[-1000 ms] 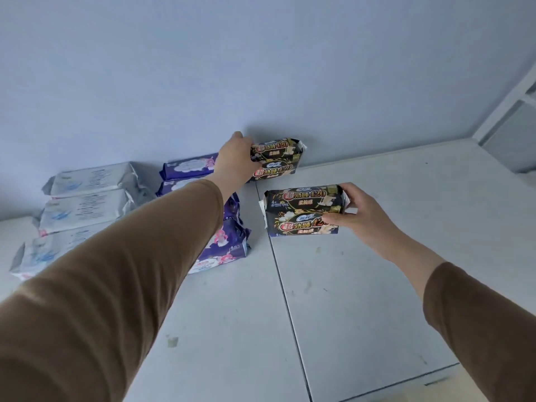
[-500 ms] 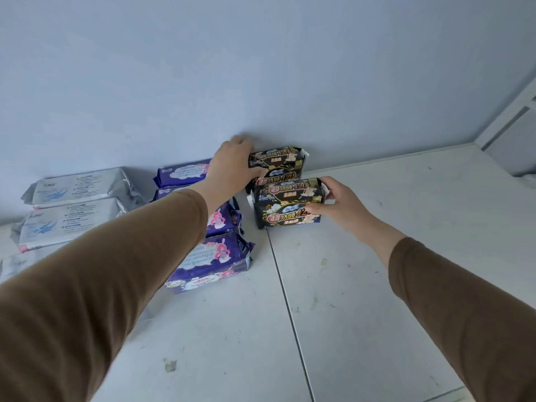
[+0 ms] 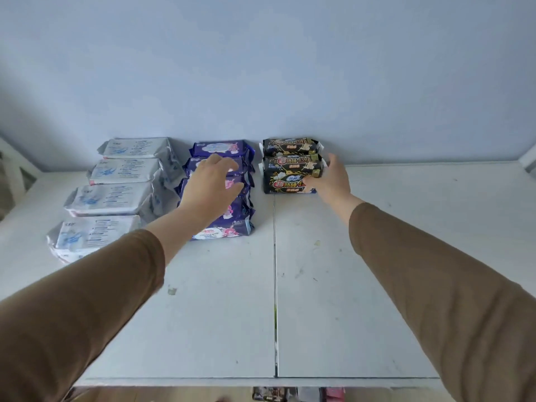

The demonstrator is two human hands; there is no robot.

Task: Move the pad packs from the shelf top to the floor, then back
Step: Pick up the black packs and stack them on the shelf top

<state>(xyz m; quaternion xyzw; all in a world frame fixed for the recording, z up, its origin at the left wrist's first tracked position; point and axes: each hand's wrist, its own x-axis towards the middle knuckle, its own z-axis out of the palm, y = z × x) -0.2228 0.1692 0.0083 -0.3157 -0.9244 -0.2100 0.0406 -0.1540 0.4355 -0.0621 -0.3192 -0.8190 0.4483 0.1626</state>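
The two black pad packs (image 3: 291, 166) are standing against the wall on the shelf top (image 3: 377, 256), the nearer one touching the spread right hand (image 3: 330, 179). The left hand (image 3: 210, 185) is hovering relaxed over the purple packs (image 3: 222, 219). Judged as the return step; next, more packs are likely needing fetching from below.

Plain brown long sleeves, bare hands

I see a snug brown knit sleeve on each arm, ending short of the wrist; the left hand (image 3: 210, 187) and right hand (image 3: 330, 177) wear no gloves.

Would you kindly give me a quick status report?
Both hands open: left hand over purple packs, right hand touching front black pack. Nothing blocking.
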